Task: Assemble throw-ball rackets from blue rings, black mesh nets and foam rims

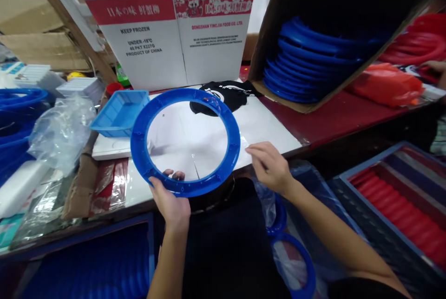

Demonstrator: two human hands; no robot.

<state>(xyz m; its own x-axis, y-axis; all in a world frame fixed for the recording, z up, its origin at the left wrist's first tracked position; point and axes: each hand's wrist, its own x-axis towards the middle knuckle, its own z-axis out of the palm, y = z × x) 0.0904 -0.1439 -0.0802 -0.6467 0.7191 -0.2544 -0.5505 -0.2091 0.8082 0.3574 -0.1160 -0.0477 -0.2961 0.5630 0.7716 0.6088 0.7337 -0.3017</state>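
A large blue plastic ring (138, 138) is held tilted over the white work surface, its ribbed side facing me. My left hand (171, 203) grips its lower left rim, thumb in front and fingertips showing through the opening. To the right of the ring, apart from it, my right hand (270, 166) is raised with thumb and fingers pinched together. Whatever may be between those fingertips is too small to make out. Behind the ring lies a black printed cloth or bag (233, 96). A small light-blue tray (116, 112) stands just left of the ring.
An open carton (256, 57) at the back right holds stacked blue rings (306, 66). A white printed box (149, 52) stands behind the work surface. Crates with red parts (400, 215) and blue parts (90, 266) sit low on either side. Clear plastic bags (62, 127) lie left.
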